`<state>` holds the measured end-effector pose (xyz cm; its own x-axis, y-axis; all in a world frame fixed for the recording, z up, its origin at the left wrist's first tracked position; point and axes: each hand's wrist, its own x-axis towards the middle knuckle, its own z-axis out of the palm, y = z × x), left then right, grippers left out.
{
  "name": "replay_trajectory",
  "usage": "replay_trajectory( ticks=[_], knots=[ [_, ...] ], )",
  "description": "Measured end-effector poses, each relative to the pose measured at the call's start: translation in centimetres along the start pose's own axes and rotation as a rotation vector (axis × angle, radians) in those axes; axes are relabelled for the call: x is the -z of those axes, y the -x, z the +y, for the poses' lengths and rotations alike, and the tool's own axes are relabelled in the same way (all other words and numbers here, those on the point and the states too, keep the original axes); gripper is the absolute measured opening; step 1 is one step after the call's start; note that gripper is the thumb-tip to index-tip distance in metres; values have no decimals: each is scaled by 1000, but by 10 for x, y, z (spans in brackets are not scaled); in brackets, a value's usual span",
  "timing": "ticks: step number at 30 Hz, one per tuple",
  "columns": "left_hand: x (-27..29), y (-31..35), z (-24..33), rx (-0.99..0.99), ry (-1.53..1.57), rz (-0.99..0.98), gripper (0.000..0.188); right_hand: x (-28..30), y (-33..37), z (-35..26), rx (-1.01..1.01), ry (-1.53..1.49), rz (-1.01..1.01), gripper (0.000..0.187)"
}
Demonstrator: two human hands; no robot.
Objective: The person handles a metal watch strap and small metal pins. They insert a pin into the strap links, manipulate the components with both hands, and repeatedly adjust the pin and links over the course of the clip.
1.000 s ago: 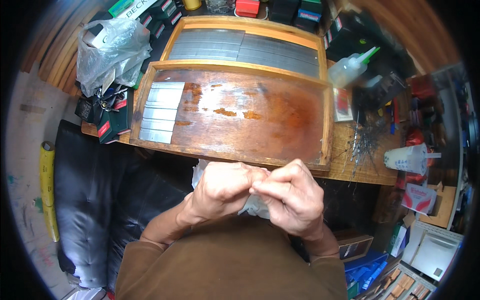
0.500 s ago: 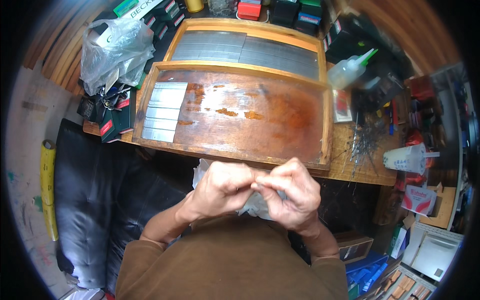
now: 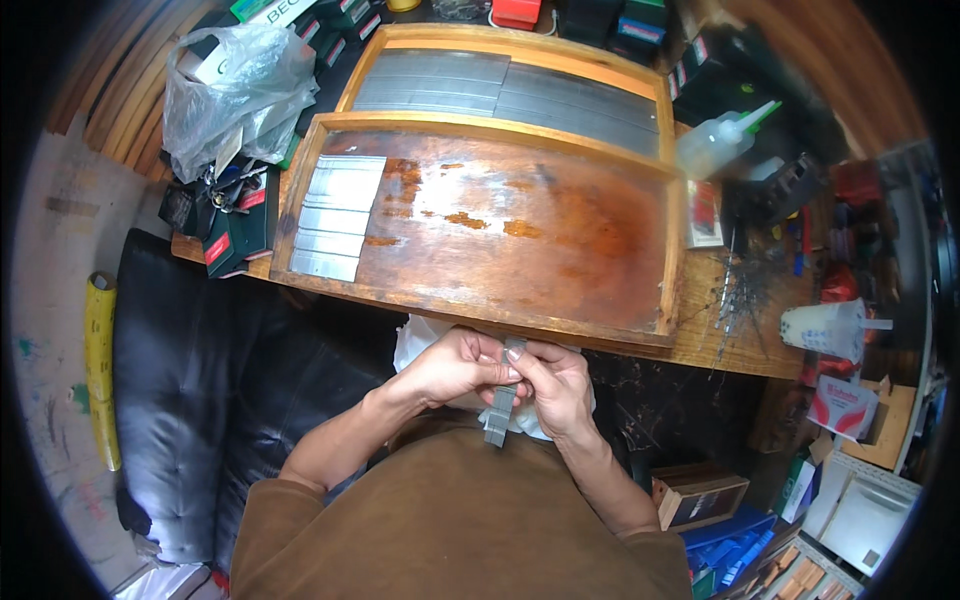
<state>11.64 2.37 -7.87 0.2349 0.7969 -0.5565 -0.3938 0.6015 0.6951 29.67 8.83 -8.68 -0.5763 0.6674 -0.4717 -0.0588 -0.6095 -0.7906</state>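
Both hands meet in front of my chest, just below the near edge of the bench. My left hand pinches a narrow grey metal strip bundle from its left side. The thumb and fingers of my right hand close on the same bundle from the right, near its upper end. Its lower end hangs down, with a stepped edge, over my brown shirt. Ahead lies a shallow wooden tray with shiny metal strips laid along its left side. Behind it, a second wooden tray holds rows of grey metal strips.
On the bench's right are a squeeze bottle, a small box and a heap of thin dark wires. A drink cup stands farther right. A plastic bag sits back left, above dark boxes. A black padded seat is left.
My hands have lowered slightly and turned, so the grey metal strip bundle now shows between them. The view has shifted a little, moving the bench to the right.
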Motion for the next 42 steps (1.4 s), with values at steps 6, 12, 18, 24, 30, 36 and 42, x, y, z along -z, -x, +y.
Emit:
replay_trajectory(
  ticks=[6, 12, 18, 24, 30, 36, 42],
  knots=[
    [-13, 34, 1, -386, -394, 76, 15, -14, 27, -23, 460, 427, -98, 20],
    [-15, 44, -7, -645, -625, 200, 15, -22, 31, -29, 594, 578, -143, 19],
    [-11, 43, -16, -663, -623, 212, 18, -20, 28, -26, 579, 576, -175, 17],
    [-14, 45, -16, -707, -684, 262, 18, -18, 23, -25, 589, 558, -218, 18],
    [-17, 46, -14, -769, -704, 297, 16, -19, 20, -27, 548, 542, -266, 18],
    [-15, 45, -18, -747, -670, 275, 14, -18, 19, -27, 579, 567, -263, 18],
    [-13, 47, -16, -664, -648, 237, 8, -20, 20, -28, 611, 598, -240, 17]
  ],
)
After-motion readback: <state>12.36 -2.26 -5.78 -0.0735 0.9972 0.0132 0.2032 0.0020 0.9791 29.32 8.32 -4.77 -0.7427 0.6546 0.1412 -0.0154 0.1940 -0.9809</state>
